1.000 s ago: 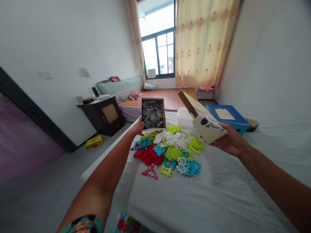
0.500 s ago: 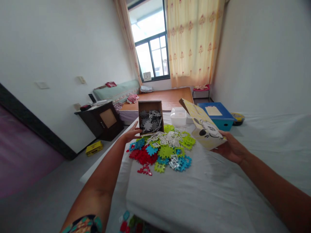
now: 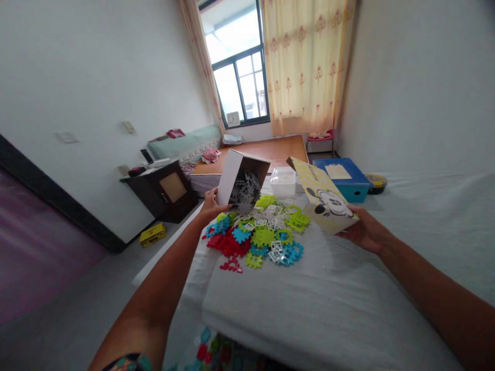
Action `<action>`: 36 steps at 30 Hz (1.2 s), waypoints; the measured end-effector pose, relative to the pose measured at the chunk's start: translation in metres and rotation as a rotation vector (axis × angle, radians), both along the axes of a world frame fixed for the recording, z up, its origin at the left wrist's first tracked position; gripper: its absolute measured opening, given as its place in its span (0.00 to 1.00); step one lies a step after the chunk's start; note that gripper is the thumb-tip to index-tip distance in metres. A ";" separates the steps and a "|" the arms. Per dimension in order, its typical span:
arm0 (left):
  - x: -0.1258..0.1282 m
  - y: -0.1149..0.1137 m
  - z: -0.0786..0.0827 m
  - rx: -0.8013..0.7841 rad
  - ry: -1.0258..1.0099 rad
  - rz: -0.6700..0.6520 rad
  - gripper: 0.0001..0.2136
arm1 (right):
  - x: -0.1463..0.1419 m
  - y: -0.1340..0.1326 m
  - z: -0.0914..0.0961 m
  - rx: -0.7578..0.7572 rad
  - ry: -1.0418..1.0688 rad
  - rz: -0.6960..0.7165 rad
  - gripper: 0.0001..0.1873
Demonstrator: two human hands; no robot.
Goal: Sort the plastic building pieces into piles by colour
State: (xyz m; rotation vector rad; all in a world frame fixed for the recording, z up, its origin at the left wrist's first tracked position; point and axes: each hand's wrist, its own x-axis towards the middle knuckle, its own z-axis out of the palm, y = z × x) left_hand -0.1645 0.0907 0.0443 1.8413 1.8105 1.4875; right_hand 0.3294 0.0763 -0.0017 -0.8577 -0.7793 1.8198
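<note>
My left hand [image 3: 211, 205] grips the near edge of a small white cardboard box [image 3: 229, 176], tipped on its side over the bed. Grey plastic pieces [image 3: 246, 190] slide toward its open mouth. Below lies a pile of coloured interlocking pieces [image 3: 255, 234] in red, blue, green and white on the white sheet [image 3: 309, 304]. My right hand [image 3: 361, 232] holds the yellow box lid [image 3: 324, 197] with a cartoon mouse print, raised to the right of the pile.
Behind the pile stand a clear plastic container [image 3: 283, 181] and a blue box [image 3: 342, 177]. A dark bedside cabinet [image 3: 164, 191] and a yellow item [image 3: 151, 234] on the floor are at the left. More coloured pieces [image 3: 209, 350] lie below the bed's near edge.
My left hand has tilted the box from upright to its side, so the grey pieces spill toward the pile. The lid in my right hand stayed about where it was.
</note>
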 end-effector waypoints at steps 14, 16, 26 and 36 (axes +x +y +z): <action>0.000 -0.008 0.005 0.138 0.210 0.069 0.44 | -0.002 -0.005 0.000 0.010 -0.030 -0.007 0.22; 0.001 -0.012 0.009 0.146 0.220 0.060 0.44 | 0.000 -0.004 -0.002 0.021 -0.033 0.010 0.22; -0.026 -0.046 0.017 0.161 0.205 0.152 0.41 | 0.000 -0.005 -0.004 0.021 -0.047 0.016 0.24; 0.018 -0.038 0.027 0.210 0.177 0.093 0.42 | 0.003 -0.003 -0.011 0.034 -0.092 0.028 0.25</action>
